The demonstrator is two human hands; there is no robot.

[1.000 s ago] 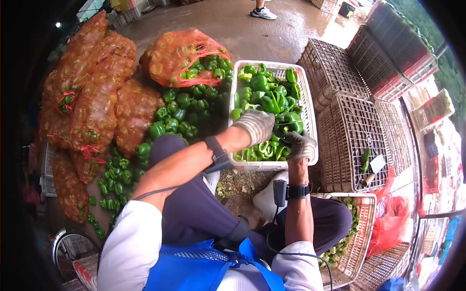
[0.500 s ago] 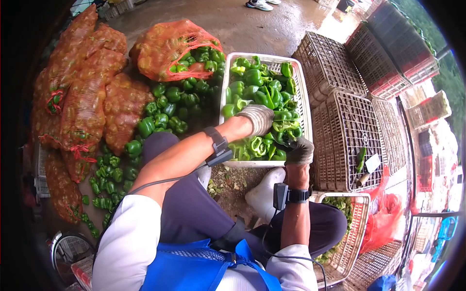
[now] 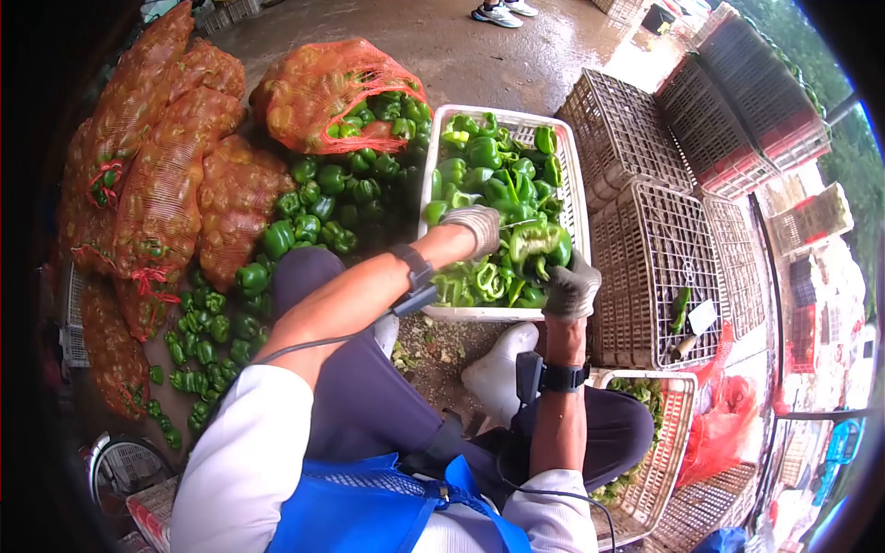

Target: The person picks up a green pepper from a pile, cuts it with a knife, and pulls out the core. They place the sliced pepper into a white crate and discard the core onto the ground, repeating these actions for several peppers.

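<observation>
My left hand (image 3: 472, 230), in a grey-white work glove, is closed over the left part of the crate. A thin, bright blade, seemingly of a small knife (image 3: 522, 222), sticks out of that fist to the right; its handle is hidden. My right hand (image 3: 573, 288), in a darker, soiled glove, grips a green bell pepper (image 3: 539, 247) whose pale cut side faces up and left. Below both hands, a white plastic crate (image 3: 578, 175) holds many green peppers (image 3: 483, 152), several of them cut open.
Loose green peppers (image 3: 323, 207) lie left of the crate, beside an open red mesh sack (image 3: 304, 101). Full mesh sacks (image 3: 166, 184) are piled at far left. Stacked crates (image 3: 636, 267) stand at right; a crate with green scraps (image 3: 678, 433) is by my right knee. A person's shoes (image 3: 498, 14) show behind.
My hands have moved apart, the left one shifting left. The pepper in my right hand now shows its cut face, and the thin blade has come into sight between the hands.
</observation>
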